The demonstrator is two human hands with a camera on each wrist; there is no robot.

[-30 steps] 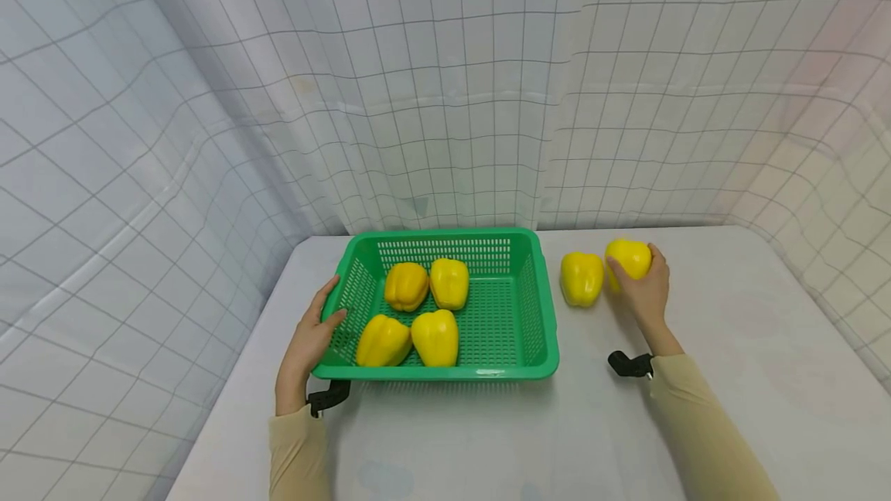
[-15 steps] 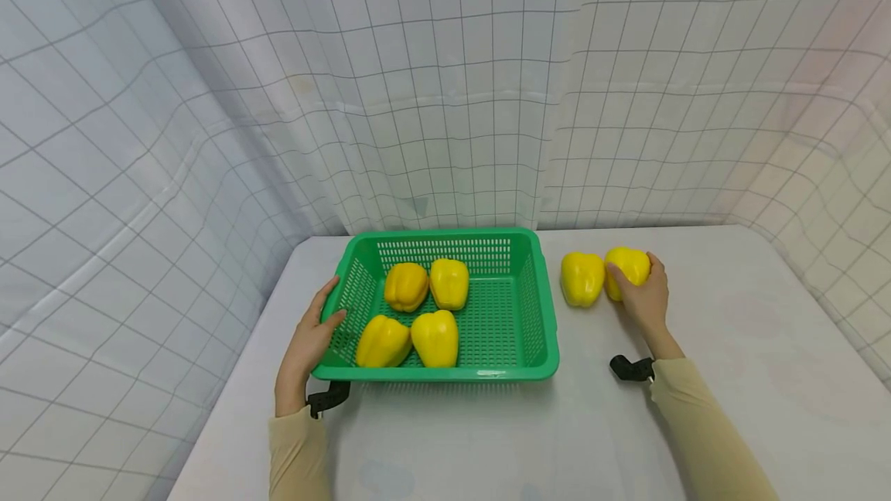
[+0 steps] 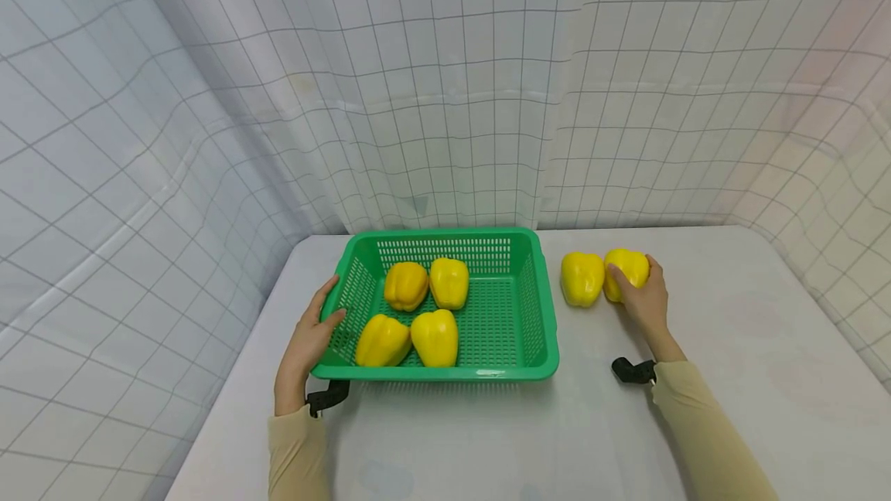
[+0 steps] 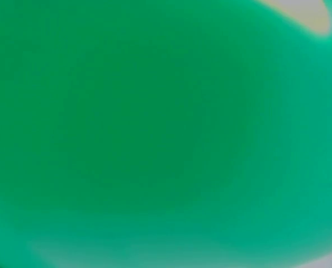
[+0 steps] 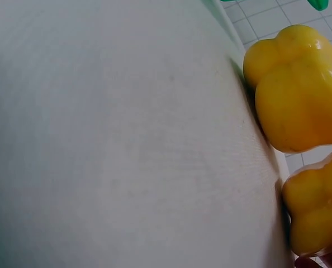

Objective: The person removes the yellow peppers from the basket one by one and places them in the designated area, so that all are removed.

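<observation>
My left hand (image 3: 310, 337) holds the left rim of a green plastic basket (image 3: 504, 373), its thumb over the inner side and its fingers along the outside. In the left wrist view the basket's green wall (image 4: 155, 123) fills nearly everything, blurred. To the right of the basket, my right hand (image 3: 644, 301) has thumb and fingers around a yellow bell pepper (image 3: 626, 269), which sits on the white tabletop. Another yellow bell pepper (image 3: 582, 278) stands just left of it. Both peppers show in the right wrist view, the farther pepper (image 5: 297, 89) above the held pepper (image 5: 317, 206).
Inside the basket lie two bell peppers at the back, a deeper yellow pepper (image 3: 406, 286) and a lighter pepper (image 3: 449, 283). Two more, a left pepper (image 3: 384, 341) and a right pepper (image 3: 435, 338), lie in front. A white grid-patterned curtain (image 3: 445, 99) surrounds the table.
My right hand has brought its bell pepper down and toward me, close beside the other loose pepper. The left hand and basket have stayed in place.
</observation>
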